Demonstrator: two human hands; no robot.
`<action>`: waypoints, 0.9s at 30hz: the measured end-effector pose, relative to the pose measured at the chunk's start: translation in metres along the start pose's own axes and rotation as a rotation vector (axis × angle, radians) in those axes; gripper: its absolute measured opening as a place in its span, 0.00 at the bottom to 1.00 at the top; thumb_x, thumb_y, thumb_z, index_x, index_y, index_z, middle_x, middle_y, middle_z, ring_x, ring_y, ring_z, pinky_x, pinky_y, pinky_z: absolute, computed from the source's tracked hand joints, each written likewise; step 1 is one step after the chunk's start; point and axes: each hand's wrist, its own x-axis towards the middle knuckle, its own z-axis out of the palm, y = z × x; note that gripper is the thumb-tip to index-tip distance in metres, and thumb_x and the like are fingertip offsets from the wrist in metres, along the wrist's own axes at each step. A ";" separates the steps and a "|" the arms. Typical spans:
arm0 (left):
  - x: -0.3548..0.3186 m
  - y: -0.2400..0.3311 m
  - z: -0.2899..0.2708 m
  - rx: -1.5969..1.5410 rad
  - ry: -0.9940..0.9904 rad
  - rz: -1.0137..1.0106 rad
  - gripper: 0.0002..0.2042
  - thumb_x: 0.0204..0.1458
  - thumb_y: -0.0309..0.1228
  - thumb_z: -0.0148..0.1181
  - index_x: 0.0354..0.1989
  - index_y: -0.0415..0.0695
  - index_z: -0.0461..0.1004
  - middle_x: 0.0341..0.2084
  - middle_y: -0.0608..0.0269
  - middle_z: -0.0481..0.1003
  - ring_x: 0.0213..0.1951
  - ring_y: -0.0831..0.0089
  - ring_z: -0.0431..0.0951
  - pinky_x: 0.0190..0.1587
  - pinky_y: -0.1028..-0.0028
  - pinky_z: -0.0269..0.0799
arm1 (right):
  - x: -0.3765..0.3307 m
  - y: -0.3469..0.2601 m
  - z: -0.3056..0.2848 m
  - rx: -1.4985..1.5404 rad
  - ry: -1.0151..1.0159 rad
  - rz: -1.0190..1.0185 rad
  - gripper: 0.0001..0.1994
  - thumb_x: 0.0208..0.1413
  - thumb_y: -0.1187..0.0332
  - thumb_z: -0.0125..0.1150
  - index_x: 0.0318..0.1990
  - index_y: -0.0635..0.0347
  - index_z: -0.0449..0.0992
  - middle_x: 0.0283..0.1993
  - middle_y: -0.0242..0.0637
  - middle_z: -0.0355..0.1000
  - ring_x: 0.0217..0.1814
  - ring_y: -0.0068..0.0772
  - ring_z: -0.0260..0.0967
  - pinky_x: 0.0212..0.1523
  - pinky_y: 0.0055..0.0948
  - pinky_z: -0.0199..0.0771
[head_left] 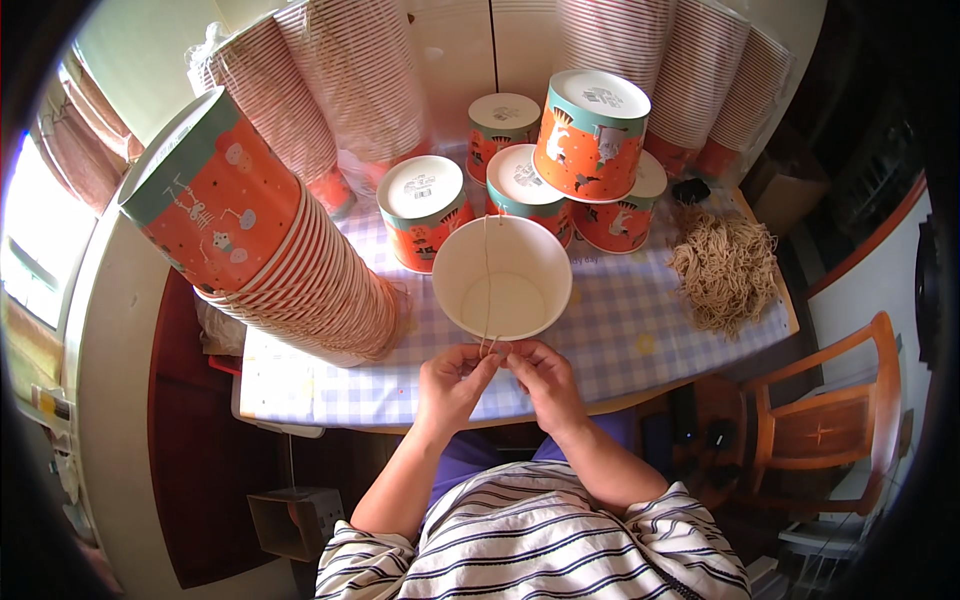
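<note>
A white paper bucket [540,275] lies tipped with its open mouth facing me. A thin tan cord [487,270] runs across the mouth, from the far rim down to the near rim. At the near rim my left hand [448,388] pinches the cord between thumb and fingers. My right hand [550,388] is closed on the cord too, its fingertips meeting the left ones. The exact loop or knot between the fingertips is too small to make out. A tangled pile of tan cords [725,270] lies at the table's right.
A tall leaning stack of orange-and-green buckets [290,240] stands at left. Several upside-down buckets [424,190] sit behind the work, one bucket [592,140] on top of others. Wrapped stacks [350,80] line the back. A checked cloth [610,330] covers the table; a wooden chair [820,430] is at right.
</note>
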 end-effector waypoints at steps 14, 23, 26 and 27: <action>0.002 -0.006 -0.009 -0.176 -0.100 -0.188 0.09 0.53 0.31 0.59 0.33 0.36 0.75 0.26 0.62 0.76 0.28 0.78 0.74 0.34 0.79 0.71 | 0.000 0.011 0.002 0.097 -0.065 -0.102 0.07 0.56 0.76 0.57 0.41 0.64 0.75 0.39 0.32 0.73 0.41 0.17 0.68 0.44 0.18 0.69; 0.003 -0.009 -0.015 -0.210 -0.126 -0.209 0.10 0.54 0.32 0.57 0.35 0.35 0.75 0.24 0.63 0.76 0.27 0.79 0.73 0.33 0.80 0.70 | 0.001 0.005 0.004 0.023 0.024 -0.084 0.05 0.56 0.74 0.58 0.39 0.64 0.75 0.35 0.28 0.73 0.36 0.13 0.66 0.38 0.14 0.66; 0.003 -0.011 -0.015 -0.158 -0.113 -0.175 0.09 0.54 0.30 0.57 0.34 0.35 0.75 0.24 0.63 0.76 0.27 0.80 0.73 0.33 0.80 0.69 | 0.000 0.005 0.004 -0.034 0.016 -0.104 0.05 0.56 0.73 0.58 0.38 0.64 0.75 0.34 0.27 0.73 0.36 0.12 0.66 0.38 0.14 0.66; 0.003 -0.011 -0.015 -0.157 -0.112 -0.174 0.09 0.54 0.30 0.57 0.34 0.35 0.75 0.24 0.63 0.76 0.27 0.80 0.73 0.33 0.80 0.69 | 0.001 0.005 0.005 -0.037 0.015 -0.115 0.06 0.56 0.73 0.58 0.39 0.64 0.75 0.34 0.27 0.72 0.35 0.12 0.65 0.37 0.14 0.66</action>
